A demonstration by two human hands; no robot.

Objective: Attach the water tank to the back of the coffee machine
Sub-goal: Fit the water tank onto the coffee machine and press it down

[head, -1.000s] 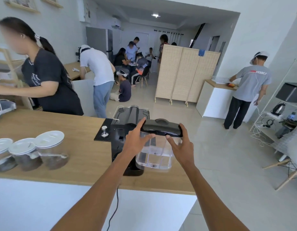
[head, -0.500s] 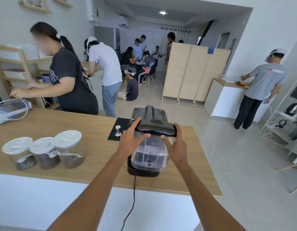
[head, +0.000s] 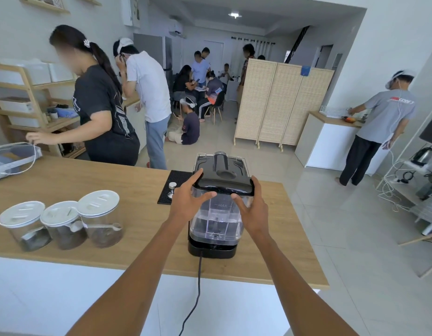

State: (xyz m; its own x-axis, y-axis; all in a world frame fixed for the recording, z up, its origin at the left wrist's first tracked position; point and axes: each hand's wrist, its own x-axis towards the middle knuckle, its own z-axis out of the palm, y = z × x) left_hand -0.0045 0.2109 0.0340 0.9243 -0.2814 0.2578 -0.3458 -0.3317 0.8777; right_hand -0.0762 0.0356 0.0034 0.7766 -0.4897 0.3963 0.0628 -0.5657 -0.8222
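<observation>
A clear plastic water tank (head: 216, 220) with a black lid and a MAX mark stands upright against the near side of the black coffee machine (head: 221, 162), over the machine's black base. My left hand (head: 187, 198) grips the tank's left side, thumb across the front just under the lid. On the tank's right side my right hand (head: 252, 207) holds it the same way. The machine's front is hidden behind the tank. A black power cord (head: 199, 280) runs from the base down over the counter's near edge.
On the wooden counter (head: 142, 229), three lidded glass jars (head: 62, 220) stand at the left. A black mat with a metal tamper (head: 171, 189) lies left of the machine. A person in a dark shirt stands beyond the counter's far edge. Open tiled floor lies to the right.
The tank has moved left and down, from beside the machine's right to squarely behind it, close above the base. Both hands kept their grip. My view shifted left.
</observation>
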